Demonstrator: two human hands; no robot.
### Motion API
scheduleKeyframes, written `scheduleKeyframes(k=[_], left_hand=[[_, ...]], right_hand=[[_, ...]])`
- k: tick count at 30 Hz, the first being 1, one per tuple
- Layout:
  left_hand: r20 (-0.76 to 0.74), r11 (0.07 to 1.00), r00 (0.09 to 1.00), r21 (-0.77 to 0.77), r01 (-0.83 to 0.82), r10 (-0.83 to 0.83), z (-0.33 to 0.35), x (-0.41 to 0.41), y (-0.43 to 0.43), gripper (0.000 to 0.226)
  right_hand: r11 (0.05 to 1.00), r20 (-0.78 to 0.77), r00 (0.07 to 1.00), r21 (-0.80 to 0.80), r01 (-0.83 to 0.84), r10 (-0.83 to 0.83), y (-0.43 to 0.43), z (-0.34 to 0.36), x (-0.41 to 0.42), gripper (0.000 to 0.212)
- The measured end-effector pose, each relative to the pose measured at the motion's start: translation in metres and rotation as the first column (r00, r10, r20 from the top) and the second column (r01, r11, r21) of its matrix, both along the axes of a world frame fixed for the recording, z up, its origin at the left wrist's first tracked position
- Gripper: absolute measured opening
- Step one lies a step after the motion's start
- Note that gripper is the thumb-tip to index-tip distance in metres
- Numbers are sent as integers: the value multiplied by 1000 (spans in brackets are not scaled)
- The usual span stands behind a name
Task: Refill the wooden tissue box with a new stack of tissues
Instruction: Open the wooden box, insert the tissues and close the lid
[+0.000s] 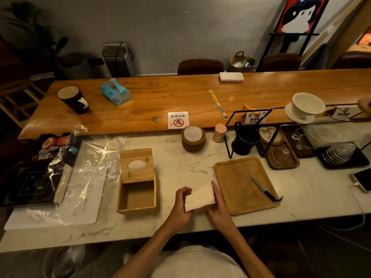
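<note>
At the far left of the marble counter [180, 165], a clear plastic wrapper [88, 155] is being left crumpled over a sheet of paper [86, 199]. Behind it, on the raised wooden bar top [180, 93], a dark cup [73, 99] and a blue tissue pack [116, 93] are being kept well apart from the work.

Just right of the paper, the wooden tissue box [137, 205] is being kept open. Its lid [137, 157], with an oval opening, is being carried over the far part of the box, so the bare wooden inside is being shown at the near part.

Right of the box, the stack of tissues [199, 198] is being held low over the counter, between the box and the wooden tray [230, 177]. Whether it is touching the marble cannot be told. Its left end is being grasped by the left hand [181, 206], fingers curled round the edge. Its right end is being pressed by the right hand [219, 207], fingers straight and laid flat against the side.

On the tray, a knife [263, 188] is being left lying diagonally. At the far right edge, a phone [363, 179] is being charged by a cable.
</note>
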State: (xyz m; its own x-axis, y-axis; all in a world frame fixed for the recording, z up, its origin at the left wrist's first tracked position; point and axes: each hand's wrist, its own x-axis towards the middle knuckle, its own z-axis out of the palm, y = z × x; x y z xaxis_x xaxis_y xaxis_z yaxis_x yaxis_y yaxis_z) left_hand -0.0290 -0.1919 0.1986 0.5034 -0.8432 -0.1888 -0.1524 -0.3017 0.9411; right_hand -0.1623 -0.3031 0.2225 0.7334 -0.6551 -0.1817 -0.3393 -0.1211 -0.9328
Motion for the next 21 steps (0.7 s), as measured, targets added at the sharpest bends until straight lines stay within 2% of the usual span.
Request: scheduleKeyframes(k=[2, 5, 9, 12, 13, 14, 15, 16, 17, 19, 21], left_hand=[[5, 1000, 1000, -16, 4, -4, -2, -2, 3, 59], [-13, 1000, 1000, -10, -1, 1, -2, -3, 6, 72], [-12, 1000, 1000, 1, 1, -1, 1, -5, 5, 84], [4, 1000, 1000, 25, 12, -12, 1, -6, 3, 83], [-1, 999, 1000, 37, 22, -22, 1, -7, 3, 80], [-12, 998, 999, 46, 32, -31, 1, -7, 4, 77], [-26, 998, 999, 51, 41, -39, 2, -7, 4, 77], [-43, 997, 998, 52, 51, -49, 4, -6, 5, 78], [-62, 997, 996, 48, 62, -59, 7, -6, 5, 82], [-70, 995, 994, 48, 86, -82, 15, -6, 7, 91], [2, 991, 993, 63, 115, -115, 29, -7, 15, 97]], right_hand=[[1000, 17, 1000, 3, 15, -15, 5, -2, -2, 81], [998, -13, 998, -5, 59, -59, 7, -8, -4, 91], [999, -23, 1000, -38, -15, 14, 6, -2, 0, 93], [1000, 20, 999, -4, -25, 25, 6, 4, 1, 95], [997, -3, 999, -56, -46, 46, 6, 4, 1, 96], [977, -89, 993, -190, -96, 80, 5, 4, 1, 98], [909, -228, 969, -375, -181, 98, 3, 4, 2, 99], [778, -355, 931, -563, -281, 79, 3, 6, 6, 101], [626, -458, 885, -667, -403, 82, 3, 10, 10, 103], [425, -598, 790, -687, -590, 131, 2, 15, 21, 97], [349, -663, 731, -655, -670, 160, -4, 17, 33, 83]])
